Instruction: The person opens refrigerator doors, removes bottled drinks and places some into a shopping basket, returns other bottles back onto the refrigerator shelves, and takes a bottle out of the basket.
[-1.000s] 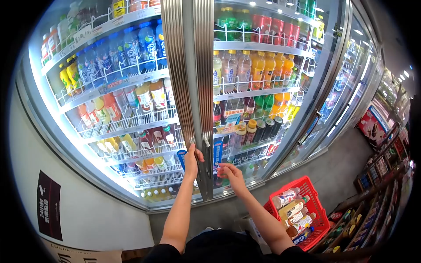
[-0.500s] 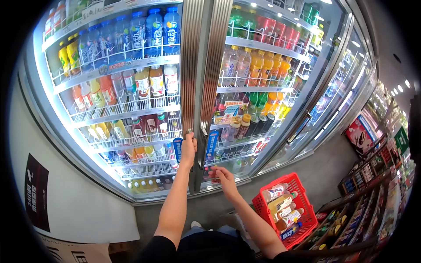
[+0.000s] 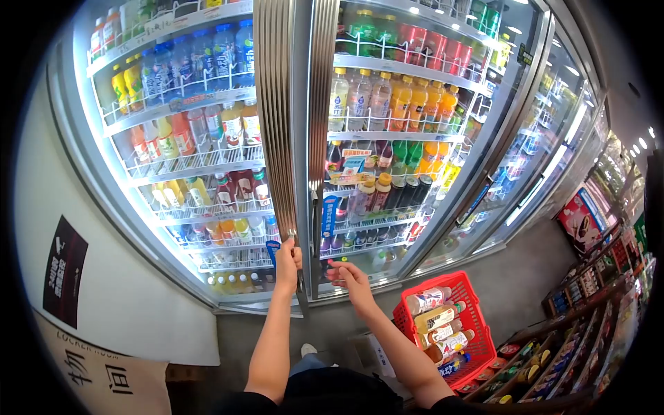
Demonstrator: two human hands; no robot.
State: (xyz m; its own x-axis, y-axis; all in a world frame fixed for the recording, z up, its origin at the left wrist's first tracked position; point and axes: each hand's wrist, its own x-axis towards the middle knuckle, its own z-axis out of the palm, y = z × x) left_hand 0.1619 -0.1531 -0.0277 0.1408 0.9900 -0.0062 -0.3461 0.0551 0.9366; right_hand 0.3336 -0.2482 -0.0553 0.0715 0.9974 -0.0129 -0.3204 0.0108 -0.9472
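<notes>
My left hand [image 3: 288, 264] is wrapped round the handle on the edge of the left glass door [image 3: 277, 131] of an upright drinks fridge. That door stands slightly ajar. My right hand [image 3: 354, 282] hovers in front of the lower right glass door, its fingers loosely bent and apart, with nothing visible in it. Near it runs the right door's handle [image 3: 315, 221] beside a blue sticker [image 3: 330, 216]. Bottled drinks fill the shelves behind both doors, blue-capped water-like bottles [image 3: 224, 50] at upper left and orange bottles [image 3: 418, 104] at right.
On the floor at my right is a red basket [image 3: 488, 332] holding several bottles. Display racks [image 3: 546, 353] of packaged goods line the right side. More fridge doors [image 3: 532, 152] continue to the right; a white panel [image 3: 131, 277] stands at left.
The left door has swung outward a little, with my left hand drawing its handle toward me. My right hand has stayed near the right door, its fingers slightly more spread.
</notes>
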